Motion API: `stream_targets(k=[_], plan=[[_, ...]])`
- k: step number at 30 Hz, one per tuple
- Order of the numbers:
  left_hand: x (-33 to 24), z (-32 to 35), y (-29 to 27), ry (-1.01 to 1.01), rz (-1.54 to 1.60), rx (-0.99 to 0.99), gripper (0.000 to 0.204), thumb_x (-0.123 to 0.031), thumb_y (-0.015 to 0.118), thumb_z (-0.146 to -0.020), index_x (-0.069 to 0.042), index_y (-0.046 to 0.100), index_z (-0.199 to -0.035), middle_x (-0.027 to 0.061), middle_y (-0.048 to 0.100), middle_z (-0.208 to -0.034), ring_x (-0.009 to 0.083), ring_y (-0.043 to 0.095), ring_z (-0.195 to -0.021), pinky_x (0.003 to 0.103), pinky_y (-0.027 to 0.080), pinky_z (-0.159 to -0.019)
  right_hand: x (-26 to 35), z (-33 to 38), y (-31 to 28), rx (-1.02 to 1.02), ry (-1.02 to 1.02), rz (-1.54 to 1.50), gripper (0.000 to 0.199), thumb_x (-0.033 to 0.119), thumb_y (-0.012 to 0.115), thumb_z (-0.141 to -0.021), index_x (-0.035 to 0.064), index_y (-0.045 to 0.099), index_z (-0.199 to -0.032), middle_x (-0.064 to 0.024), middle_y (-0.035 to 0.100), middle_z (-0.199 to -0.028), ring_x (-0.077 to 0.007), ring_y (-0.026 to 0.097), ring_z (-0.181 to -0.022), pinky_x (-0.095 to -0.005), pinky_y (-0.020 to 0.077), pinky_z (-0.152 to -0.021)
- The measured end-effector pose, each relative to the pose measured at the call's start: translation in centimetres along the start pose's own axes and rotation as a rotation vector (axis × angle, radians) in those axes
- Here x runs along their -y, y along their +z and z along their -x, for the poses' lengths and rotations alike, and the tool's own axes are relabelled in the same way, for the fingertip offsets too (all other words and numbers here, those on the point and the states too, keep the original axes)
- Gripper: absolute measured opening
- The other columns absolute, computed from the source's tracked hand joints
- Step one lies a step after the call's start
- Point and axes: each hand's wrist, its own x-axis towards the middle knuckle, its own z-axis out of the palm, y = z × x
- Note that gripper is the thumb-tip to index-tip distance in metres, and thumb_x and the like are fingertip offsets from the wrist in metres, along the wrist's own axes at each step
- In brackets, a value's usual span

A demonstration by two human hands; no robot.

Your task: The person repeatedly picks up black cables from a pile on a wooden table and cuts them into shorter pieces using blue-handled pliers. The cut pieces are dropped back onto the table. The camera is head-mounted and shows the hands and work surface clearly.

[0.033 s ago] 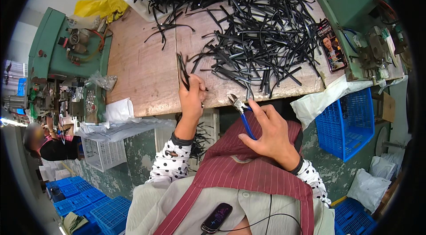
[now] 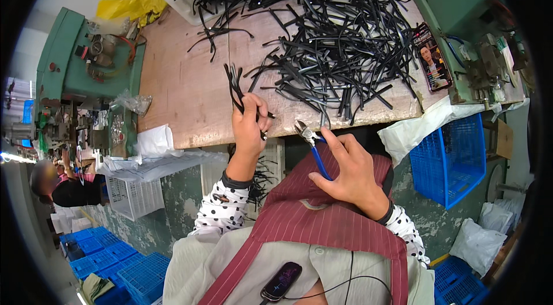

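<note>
My left hand (image 2: 249, 123) is closed around a small bundle of black eyeglass temples (image 2: 235, 87) that stick up past its fingers over the table's front edge. More dark ends show between the fingers on its right side. Resting in my right hand (image 2: 352, 169) is a pair of diagonal cutters (image 2: 317, 154) with blue handles; the jaws look parted and point up and left. The thumb and fingers lie along the handles, partly hiding them. Beyond both hands spreads a loose pile of black eyeglass temples (image 2: 345, 57) on the wooden table (image 2: 178, 74).
Green machines (image 2: 72, 69) flank the table, and a phone (image 2: 432, 60) leans at the right one. A blue crate (image 2: 449, 161) stands low on the right, a white crate (image 2: 135, 195) low on the left. Farther left sits another person (image 2: 72, 187).
The bundle in my left hand is fanned wider, and its fingers have shifted slightly. The right hand and cutters are nearly unmoved.
</note>
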Motion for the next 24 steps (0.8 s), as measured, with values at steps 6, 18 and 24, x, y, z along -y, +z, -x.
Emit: stream_targets(k=[6,18,24], plan=[[-2.4,2.0,3.5,-0.018,0.215,0.141,0.041,-0.048,0.040,-0.107,-0.010,0.045,-0.095,0.0019,0.047,-0.074,0.0045,0.033,-0.049,0.020,0.033,-0.045,1.4,-0.4,-0.4,0.048,-0.016,-0.035,0.088,0.031,0.087,-0.063,0.0111,0.053,-0.142,-0.0118,0.056,-0.099,-0.0285,0.061,-0.083,-0.0383,0.0521,-0.069],[-2.7,3.5,5.9,0.068,-0.010,0.015,0.038,-0.046,0.042,-0.107,-0.011,0.045,-0.094,0.0016,0.046,-0.073,0.0050,0.033,-0.051,0.020,0.033,-0.046,1.0,0.4,0.3,0.086,-0.012,-0.092,0.091,0.029,0.087,-0.065,0.0060,0.050,-0.145,-0.0139,0.057,-0.098,-0.0299,0.062,-0.083,-0.0380,0.0530,-0.071],[-4.5,1.0,3.9,-0.335,0.189,0.278,0.039,-0.045,0.040,-0.108,-0.010,0.045,-0.091,-0.0013,0.042,-0.069,0.0020,0.031,-0.046,0.017,0.032,-0.041,1.1,0.3,-0.7,0.115,-0.051,-0.056,0.090,0.024,0.087,-0.063,0.0082,0.051,-0.145,-0.0148,0.058,-0.101,-0.0302,0.061,-0.083,-0.0388,0.0531,-0.071]])
